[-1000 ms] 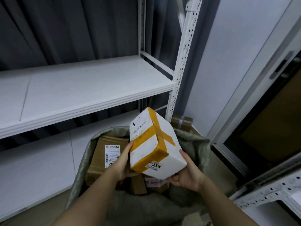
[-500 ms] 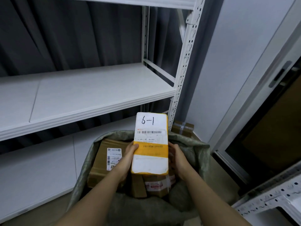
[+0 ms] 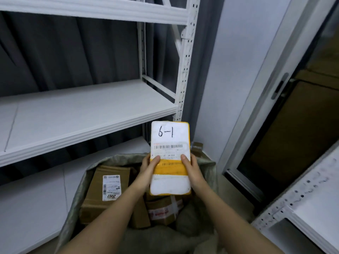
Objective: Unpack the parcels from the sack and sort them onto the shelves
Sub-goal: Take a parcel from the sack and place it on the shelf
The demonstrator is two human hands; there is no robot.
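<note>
Raised since a second ago and turned label-up, one white parcel (image 3: 170,158) marked "6-1" hangs above the sack (image 3: 77,198), both hands gripping its sides: left hand (image 3: 149,166), right hand (image 3: 191,169), thumbs on top. Three white shelves (image 3: 82,114) show; the sack holds about three brown boxes (image 3: 102,191), partly hidden.

Both bare forearms reach forward and up. The left hand (image 3: 149,166) and right hand (image 3: 192,169) face each other, thumbs on top, fingers curled out of sight, gripping.
</note>
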